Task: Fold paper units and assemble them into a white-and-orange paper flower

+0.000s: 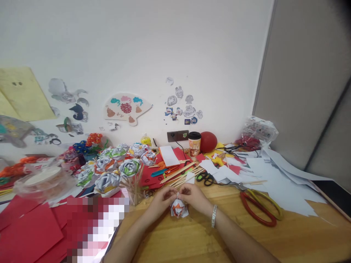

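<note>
Close to the front middle of the wooden table, a folded paper flower (178,209), white with orange parts, is held between both hands. My left hand (163,197) pinches its far side from the left with the fingertips. From the right, my right hand (193,197) pinches the same upper edge, with a sparkling bracelet around the wrist. The two hands nearly meet above the flower. Just left of them, a clear cup (134,190) stands with thin sticks in it. Several finished paper flowers (106,182) in white, green, orange and blue are bunched behind and to the left.
Wooden sticks (181,173) and black-handled scissors (206,178) lie beyond the hands. Large scissors (260,208) with red and yellow handles rest at right, near white sheets (282,193). Red paper (30,230) covers the left. A paper coffee cup (194,145) and red balloon (208,141) stand by the wall.
</note>
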Demonstrator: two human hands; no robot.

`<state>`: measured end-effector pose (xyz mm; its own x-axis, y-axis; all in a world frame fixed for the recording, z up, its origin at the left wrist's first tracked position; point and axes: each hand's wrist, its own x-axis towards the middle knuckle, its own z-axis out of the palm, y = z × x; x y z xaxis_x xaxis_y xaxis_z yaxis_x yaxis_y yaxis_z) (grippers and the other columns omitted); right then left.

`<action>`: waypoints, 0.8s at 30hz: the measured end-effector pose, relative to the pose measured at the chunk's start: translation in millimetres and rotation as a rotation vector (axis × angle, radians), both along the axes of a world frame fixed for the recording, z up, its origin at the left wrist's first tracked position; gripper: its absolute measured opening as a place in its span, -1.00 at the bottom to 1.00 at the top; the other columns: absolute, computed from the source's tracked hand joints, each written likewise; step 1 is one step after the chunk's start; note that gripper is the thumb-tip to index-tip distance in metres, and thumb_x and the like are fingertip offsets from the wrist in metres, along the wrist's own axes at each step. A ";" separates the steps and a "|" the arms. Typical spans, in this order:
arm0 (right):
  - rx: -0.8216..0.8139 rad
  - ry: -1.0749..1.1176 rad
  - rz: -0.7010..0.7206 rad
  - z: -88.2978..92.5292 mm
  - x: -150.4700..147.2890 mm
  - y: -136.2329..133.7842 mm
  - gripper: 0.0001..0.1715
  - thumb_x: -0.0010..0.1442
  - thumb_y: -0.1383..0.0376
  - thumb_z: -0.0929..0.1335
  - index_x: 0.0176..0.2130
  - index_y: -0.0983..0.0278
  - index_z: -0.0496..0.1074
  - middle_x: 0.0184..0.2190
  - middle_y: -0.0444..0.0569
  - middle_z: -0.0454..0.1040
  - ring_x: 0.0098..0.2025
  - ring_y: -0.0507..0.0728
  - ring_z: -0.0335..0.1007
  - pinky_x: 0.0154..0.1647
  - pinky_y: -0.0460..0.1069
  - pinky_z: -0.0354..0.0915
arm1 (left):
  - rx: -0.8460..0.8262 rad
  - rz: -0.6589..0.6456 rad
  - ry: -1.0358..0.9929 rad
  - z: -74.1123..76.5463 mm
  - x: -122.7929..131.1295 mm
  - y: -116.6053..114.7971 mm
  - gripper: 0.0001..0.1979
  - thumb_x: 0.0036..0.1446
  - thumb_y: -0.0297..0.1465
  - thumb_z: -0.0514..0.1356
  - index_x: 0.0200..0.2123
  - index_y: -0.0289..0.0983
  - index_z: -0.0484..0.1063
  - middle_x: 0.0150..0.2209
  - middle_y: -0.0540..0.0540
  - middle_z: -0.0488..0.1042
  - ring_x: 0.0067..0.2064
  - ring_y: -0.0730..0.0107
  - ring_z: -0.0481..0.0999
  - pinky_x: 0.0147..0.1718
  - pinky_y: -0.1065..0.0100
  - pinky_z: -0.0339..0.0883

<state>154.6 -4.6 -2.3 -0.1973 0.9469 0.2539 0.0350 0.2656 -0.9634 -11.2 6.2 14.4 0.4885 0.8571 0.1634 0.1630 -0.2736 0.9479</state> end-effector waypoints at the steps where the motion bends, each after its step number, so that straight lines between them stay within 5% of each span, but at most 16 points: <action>1: -0.010 0.006 0.012 -0.2 0.6 0.0 -0.77 -0.11 0.22 0.43 -0.50 0.32 0.36 -0.58 -0.19 0.34 -0.52 -0.01 0.24 -0.49 -0.11 0.18 | -0.006 -0.024 0.020 1.8 -0.5 -0.5 -0.72 -0.04 -0.21 0.22 -0.35 -0.32 0.44 -0.40 -0.06 0.49 -0.37 0.35 0.41 -0.36 0.39 0.26; 12: -0.116 0.083 0.094 2.2 0.9 -2.5 -0.64 -0.18 0.12 0.45 -0.49 0.32 0.33 -0.56 -0.18 0.35 -0.54 -0.01 0.26 -0.54 -0.11 0.19 | -0.123 -0.063 -0.033 -0.2 -12.0 4.6 -0.73 -0.16 -0.26 0.31 -0.44 -0.34 0.44 -0.50 -0.03 0.47 -0.44 0.41 0.40 -0.41 0.42 0.23; 24: 0.002 -0.094 0.065 3.6 1.8 -4.1 -0.85 -0.12 0.35 0.42 -0.48 0.33 0.35 -0.57 -0.21 0.33 -0.53 -0.03 0.24 -0.51 -0.14 0.18 | 0.047 0.007 0.148 7.8 -8.8 -3.2 -0.82 -0.10 -0.33 0.26 -0.50 -0.35 0.43 -0.52 -0.04 0.44 -0.44 0.40 0.36 -0.47 0.46 0.19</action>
<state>156.4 -8.7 1.3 -0.2815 0.9307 0.2334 0.1081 0.2725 -0.9561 -20.0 3.0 22.2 0.5042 0.8537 0.1304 0.3016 -0.3155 0.8997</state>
